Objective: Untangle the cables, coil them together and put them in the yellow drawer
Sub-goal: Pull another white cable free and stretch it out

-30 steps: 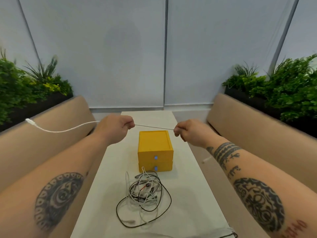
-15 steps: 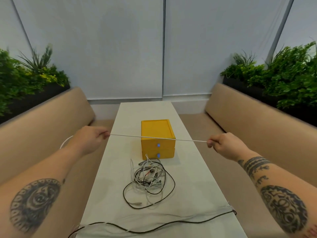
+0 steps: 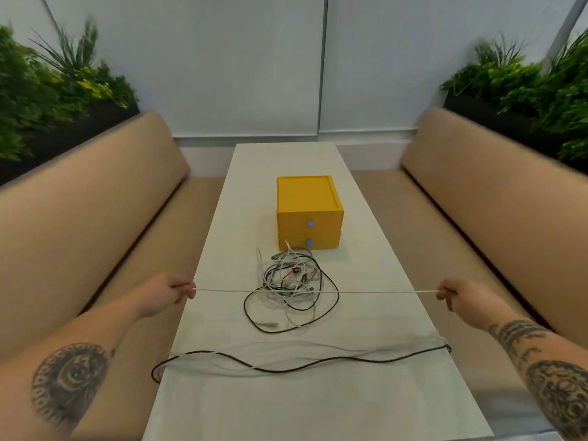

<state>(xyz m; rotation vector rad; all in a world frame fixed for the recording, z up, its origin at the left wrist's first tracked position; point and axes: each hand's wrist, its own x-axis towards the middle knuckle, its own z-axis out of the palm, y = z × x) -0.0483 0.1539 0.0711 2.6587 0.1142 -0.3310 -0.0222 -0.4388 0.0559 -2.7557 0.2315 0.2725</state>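
A white cable (image 3: 375, 292) runs taut and level across the table, above a tangle of black and white cables (image 3: 291, 286). My left hand (image 3: 165, 292) pinches one end at the table's left edge. My right hand (image 3: 458, 296) pinches the other end past the right edge. The yellow drawer unit (image 3: 308, 211) stands behind the tangle with both drawers closed. Nearer to me, a black cable (image 3: 286, 368) and pale white cables (image 3: 318, 348) lie stretched across the table.
The long white table (image 3: 286, 160) runs away from me between two tan benches (image 3: 89, 198) (image 3: 483, 186). Green plants (image 3: 47, 90) stand behind both benches. A pale wall closes the far end.
My hands have spread far apart and come down towards me, drawing the white cable out straight. It now spans the table over the tangle instead of above the drawer unit.
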